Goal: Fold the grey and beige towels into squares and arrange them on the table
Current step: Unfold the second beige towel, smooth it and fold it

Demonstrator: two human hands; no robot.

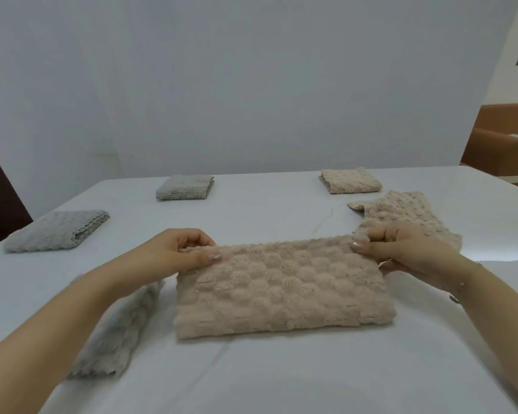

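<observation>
Beige towel [284, 289] lies folded in half as a wide rectangle on the white desk [251, 377], centre-front, between the two hands. Left hand [180, 252] grips its far left corner: thumb on top of the cloth, fingers [192, 236] curled over the far edge, pinching the layers. Right hand [407, 252] does the same at the far right corner, thumb on top and fingers [383, 234] curled behind the edge, so both hands pinch the towel's far edge. Near folded edge rests flat on the desk, towards the person from the fingers.

Just left of and below the left forearm: an unfolded grey towel [114, 330], flat, partly under the arm, blurry. Right behind the right-hand fingers, touching or nearly touching the held towel: a second beige towel [401, 213], spread loose, unfolded.

Well beyond the left-hand fingers, to the left: a folded grey square [57, 230]. Farther back, beyond the left hand: another folded grey square [186, 186]. Far beyond the right-hand fingers: a folded beige square [350, 180], near the desk's back edge. All three squares sit apart from one another.

Brown furniture [497, 147] at far right past the desk, details unclear.
</observation>
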